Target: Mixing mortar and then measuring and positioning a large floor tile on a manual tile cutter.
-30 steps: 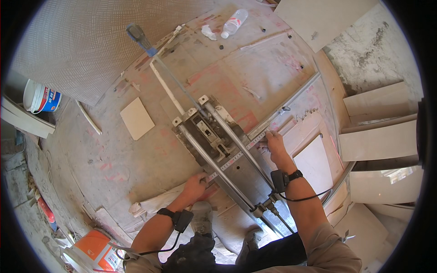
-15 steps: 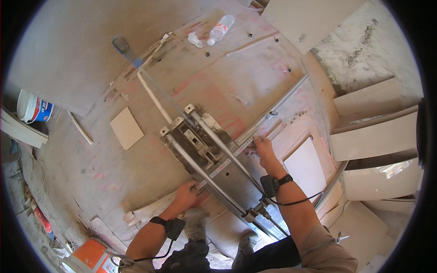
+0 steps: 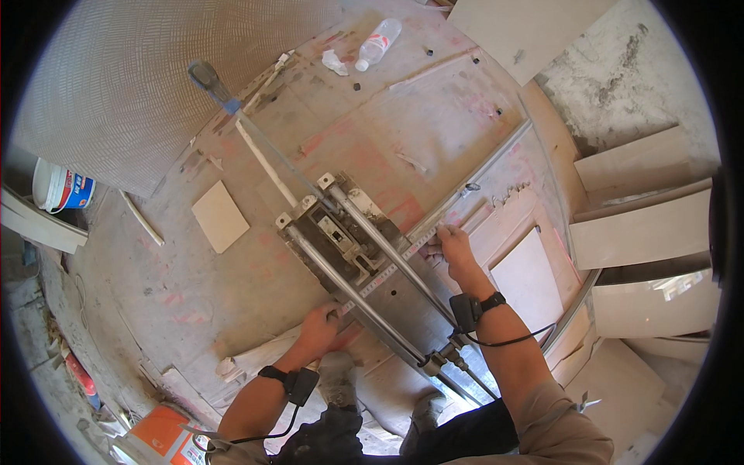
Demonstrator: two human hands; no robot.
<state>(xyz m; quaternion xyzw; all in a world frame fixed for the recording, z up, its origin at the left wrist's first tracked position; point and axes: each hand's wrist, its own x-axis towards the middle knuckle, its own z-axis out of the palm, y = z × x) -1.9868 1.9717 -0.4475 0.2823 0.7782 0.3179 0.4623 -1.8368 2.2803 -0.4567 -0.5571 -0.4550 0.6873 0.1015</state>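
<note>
At the frame's centre, the left hand [image 3: 319,330] is pinching one measuring tape [image 3: 380,278] at lower left and the right hand [image 3: 455,246] is gripping it at upper right, the tape running beneath two steel rails [image 3: 318,256]; one metal bar [image 3: 500,153] is edging open board [image 3: 446,132] reaching toward one bottle [image 3: 380,43], upper middle.

The two rails [image 3: 325,265] are bright polished metal, and the plate [image 3: 407,311] beneath is smooth grey metal with a duller sheen. The measuring tape [image 3: 381,277] looks smooth and thin. The handle [image 3: 209,81] appears to be plastic, the bottle [image 3: 380,45] clear, shiny plastic. One tile [image 3: 221,217] is flat and matt; another [image 3: 655,308] is glossy — it throws back bright light. The big sheet [image 3: 178,70] has a ridged, mesh-like face — the sleeve [image 3: 570,434] is soft matt cloth.
</note>
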